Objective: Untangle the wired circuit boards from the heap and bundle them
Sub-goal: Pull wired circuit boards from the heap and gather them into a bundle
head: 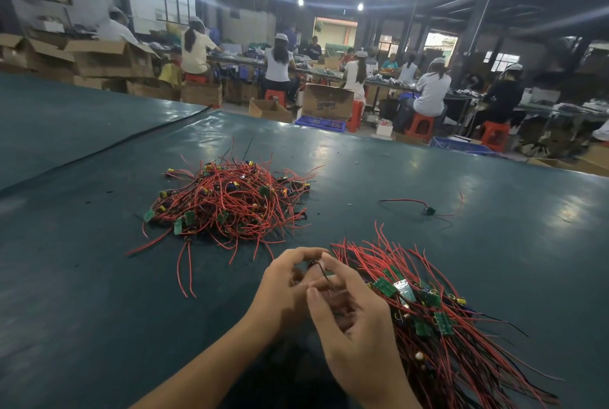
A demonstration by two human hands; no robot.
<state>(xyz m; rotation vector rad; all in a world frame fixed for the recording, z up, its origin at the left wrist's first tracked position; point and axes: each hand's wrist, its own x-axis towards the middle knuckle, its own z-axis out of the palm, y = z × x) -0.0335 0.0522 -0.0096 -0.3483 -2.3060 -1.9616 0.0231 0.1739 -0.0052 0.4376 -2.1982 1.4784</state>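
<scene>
On the worktop [99, 277] the heap [227, 201] of red-wired boards lies out in the middle, left of centre, well tangled. Toward the near edge the left hand [286, 283] and right hand [356, 326] meet, each with fingertips pinched on a thin dark wire [321, 268] held between them. What it belongs to is too small to tell. Just right of the hands lies the bundle [428, 309], its wires combed roughly parallel. Farther out on the right sits a stray board [428, 210], alone. This looks like the freeing step, one piece in hand. Next it likely needs straightening and laying along the bundle, boards together.
</scene>
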